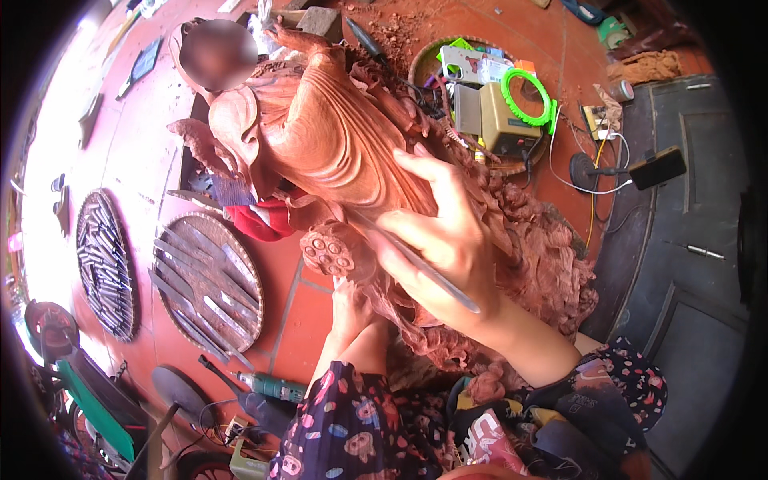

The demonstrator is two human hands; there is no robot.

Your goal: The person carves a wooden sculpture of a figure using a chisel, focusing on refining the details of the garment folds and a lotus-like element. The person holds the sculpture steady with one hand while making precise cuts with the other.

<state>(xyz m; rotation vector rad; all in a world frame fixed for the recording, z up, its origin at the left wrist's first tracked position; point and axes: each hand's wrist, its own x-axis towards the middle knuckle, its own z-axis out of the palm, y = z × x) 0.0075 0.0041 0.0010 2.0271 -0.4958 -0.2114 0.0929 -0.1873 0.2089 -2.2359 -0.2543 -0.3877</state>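
Note:
A large reddish-brown carved wooden statue (336, 136) lies across the middle, over a red tiled floor. My right hand (448, 232) rests on its folds and grips a thin metal carving tool (432, 276) that runs diagonally from the carving toward my wrist. My left hand (352, 308) presses against the underside of the statue just below a carved lotus pod (326, 252); its fingers are mostly hidden behind the wood. My forearms come out of dark patterned sleeves (360, 416) at the bottom.
Two round woven trays (212, 280) (104, 264) hold several chisels at the left. A basket (488, 88) with a green ring, boxes and tools sits behind the statue. A phone on a stand (656, 166), cables, a green power tool (272, 386) and a dark door panel (688, 264) surround me.

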